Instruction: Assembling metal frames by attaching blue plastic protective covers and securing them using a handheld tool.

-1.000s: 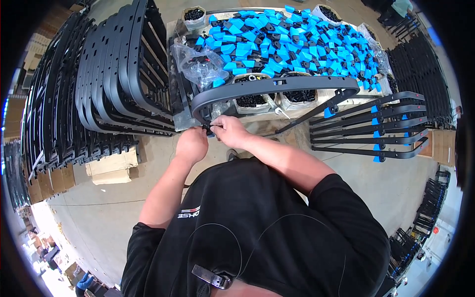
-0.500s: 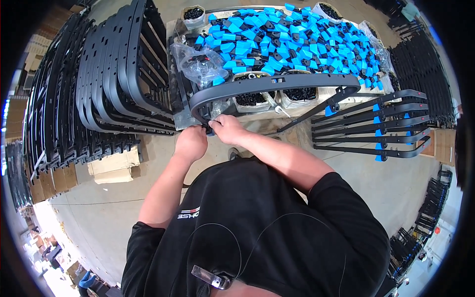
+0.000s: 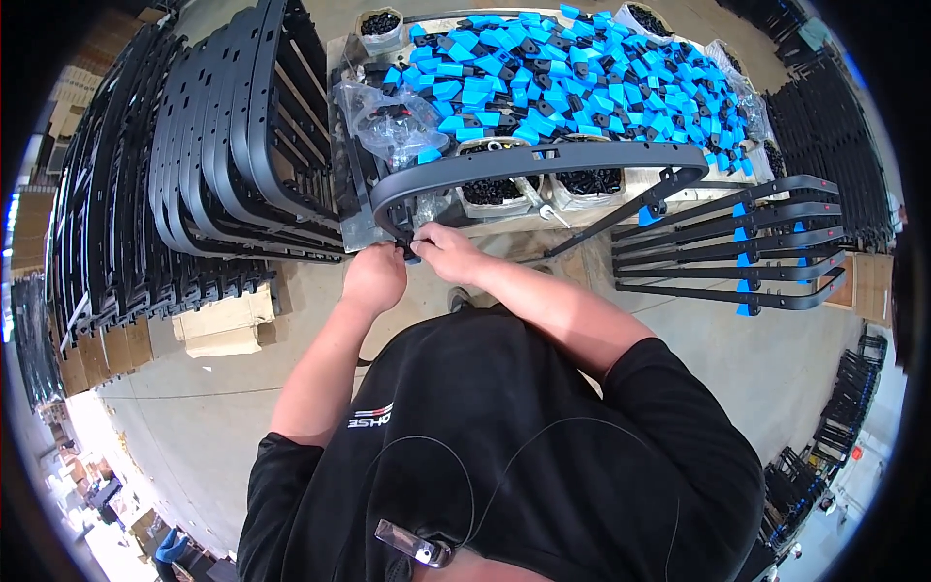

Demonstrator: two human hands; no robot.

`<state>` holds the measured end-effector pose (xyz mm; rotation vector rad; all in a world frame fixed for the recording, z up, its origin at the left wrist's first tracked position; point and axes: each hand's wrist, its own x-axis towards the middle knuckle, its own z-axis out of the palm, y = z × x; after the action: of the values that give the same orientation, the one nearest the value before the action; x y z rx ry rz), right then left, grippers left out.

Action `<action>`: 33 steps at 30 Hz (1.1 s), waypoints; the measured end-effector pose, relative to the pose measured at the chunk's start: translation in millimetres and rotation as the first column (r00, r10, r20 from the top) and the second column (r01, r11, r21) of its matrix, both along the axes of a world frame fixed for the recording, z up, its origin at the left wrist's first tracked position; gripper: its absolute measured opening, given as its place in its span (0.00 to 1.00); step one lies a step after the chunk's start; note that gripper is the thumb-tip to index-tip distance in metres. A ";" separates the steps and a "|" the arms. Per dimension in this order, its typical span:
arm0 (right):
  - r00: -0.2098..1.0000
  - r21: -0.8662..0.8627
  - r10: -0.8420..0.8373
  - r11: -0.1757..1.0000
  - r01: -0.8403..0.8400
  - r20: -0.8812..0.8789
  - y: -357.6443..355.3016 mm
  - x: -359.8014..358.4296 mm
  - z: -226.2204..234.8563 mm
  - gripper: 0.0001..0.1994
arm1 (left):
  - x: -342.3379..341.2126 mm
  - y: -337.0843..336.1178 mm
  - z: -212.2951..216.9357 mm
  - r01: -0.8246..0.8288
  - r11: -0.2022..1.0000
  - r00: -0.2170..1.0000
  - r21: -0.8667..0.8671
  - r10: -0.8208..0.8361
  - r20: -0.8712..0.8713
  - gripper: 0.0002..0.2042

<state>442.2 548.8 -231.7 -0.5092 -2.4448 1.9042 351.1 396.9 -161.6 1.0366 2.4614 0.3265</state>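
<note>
A black curved metal frame (image 3: 543,160) stands at the table's near edge, its bent top arching from left to right. Both my hands are at its left leg. My left hand (image 3: 374,279) is closed against the low part of that leg, its fingertips mostly hidden. Beside it, my right hand (image 3: 447,254) grips the leg with the thumb and bent fingers. A small dark piece with a bit of blue shows between the hands, too covered to make out. On the frame's right leg sits a blue-and-black clip (image 3: 652,213).
Blue-and-black plastic clips (image 3: 543,78) cover much of the table. Tubs of small black parts (image 3: 588,184), a wrench (image 3: 555,215) and a clear plastic bag (image 3: 393,121) lie there too. Black frames (image 3: 218,145) are stacked at left; more frames with blue clips (image 3: 742,247) stand at right.
My right hand's fingers have shifted very slightly at the frame's left leg. My left hand and the frame stay in place.
</note>
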 end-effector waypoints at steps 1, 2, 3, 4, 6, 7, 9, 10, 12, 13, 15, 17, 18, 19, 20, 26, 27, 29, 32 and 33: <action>1.000 0.000 -0.001 1.000 0.001 0.000 1.3 1.0 -0.3 0.11 | 0.1 0.3 1.7 -0.013 1.000 1.000 -0.016 0.014 0.013 0.16; 0.997 0.069 0.025 0.997 -0.020 -0.069 2.7 2.3 -0.5 0.10 | 0.1 0.8 2.8 -0.026 0.999 0.999 -0.032 0.027 0.026 0.16; 0.989 0.139 0.056 0.990 -0.037 -0.136 3.5 3.1 4.4 0.10 | -0.1 0.7 3.0 -0.026 0.999 0.999 -0.032 0.027 0.026 0.16; 0.989 0.139 0.056 0.990 -0.037 -0.136 4.9 4.9 9.4 0.10 | -0.2 0.7 3.1 -0.032 0.999 0.999 -0.040 0.033 0.033 0.16; 0.973 0.244 0.100 0.969 -0.047 -0.209 8.2 9.3 18.5 0.10 | -0.6 0.2 2.4 -0.035 0.998 0.998 -0.048 0.037 0.041 0.16; 0.973 0.244 0.098 0.969 -0.046 -0.209 9.7 10.2 18.9 0.10 | -1.1 -0.6 0.6 -0.028 0.999 0.999 -0.036 0.029 0.037 0.16; 0.946 0.317 0.152 0.947 -0.057 -0.285 13.4 9.7 19.1 0.08 | -1.7 -1.7 -2.6 -0.019 1.000 0.999 -0.024 0.020 0.033 0.16; 0.947 0.317 0.151 0.947 -0.056 -0.285 14.5 9.1 18.6 0.08 | -1.7 -2.1 -3.9 -0.018 1.000 1.000 -0.018 0.019 0.025 0.16; 0.942 0.296 0.141 0.954 -0.047 -0.303 15.7 8.5 16.0 0.09 | -1.3 -1.2 -3.5 -0.016 1.000 1.000 -0.012 0.016 0.017 0.16; 0.943 0.296 0.139 0.954 -0.045 -0.302 15.2 8.5 13.9 0.09 | -1.2 -0.1 -0.8 -0.015 1.000 1.000 -0.024 0.015 0.019 0.17; 0.955 0.246 0.076 0.969 -0.004 -0.287 11.7 6.8 14.6 0.09 | -1.1 0.0 -0.7 -0.016 0.999 1.000 -0.037 0.017 0.021 0.17; 0.997 0.028 0.069 0.997 -0.068 -0.033 13.5 0.8 20.1 0.12 | -1.9 -2.4 -3.8 -0.016 0.999 1.000 -0.030 0.017 0.016 0.17; 0.970 -0.196 0.109 0.978 -0.065 0.220 14.7 -2.1 23.3 0.14 | -1.7 -1.2 -2.7 -0.014 0.999 1.000 -0.030 0.014 0.016 0.17; 0.970 -0.197 0.107 0.978 -0.063 0.220 11.6 -4.6 17.2 0.14 | -1.3 0.2 -0.7 -0.018 0.999 1.000 -0.031 0.019 0.023 0.17; 0.950 -0.376 0.075 0.925 0.048 0.304 6.8 -7.7 8.0 0.17 | -1.0 1.4 0.4 -0.022 0.999 0.999 -0.031 0.023 0.029 0.17; 0.951 -0.258 -0.025 0.960 0.108 0.307 -0.7 -9.4 -0.6 0.20 | -2.3 1.2 -1.5 0.005 0.999 1.000 -0.038 -0.005 0.019 0.17; 0.992 -0.048 -0.096 0.994 0.100 0.079 -5.3 -7.9 1.0 0.22 | -2.6 0.7 -1.8 0.005 0.999 1.000 -0.037 -0.004 0.014 0.17; 0.992 -0.017 -0.121 0.992 0.121 0.031 -8.5 -9.0 4.3 0.21 | -2.0 0.3 -3.7 -0.005 1.000 1.000 -0.008 0.005 -0.001 0.16; 0.956 -0.085 -0.049 0.993 0.076 0.288 -3.3 -11.0 19.5 0.20 | -0.6 3.4 1.8 0.021 1.000 1.000 -0.011 -0.021 -0.019 0.17; 0.959 -0.083 -0.064 0.992 0.090 0.275 -5.7 -7.3 18.9 0.20 | 0.7 3.8 4.3 0.036 0.999 0.999 -0.008 -0.036 -0.033 0.17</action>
<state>434.9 543.1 -212.8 -0.9131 -2.4505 2.0490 351.8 400.7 -157.4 1.0903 2.4680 0.2905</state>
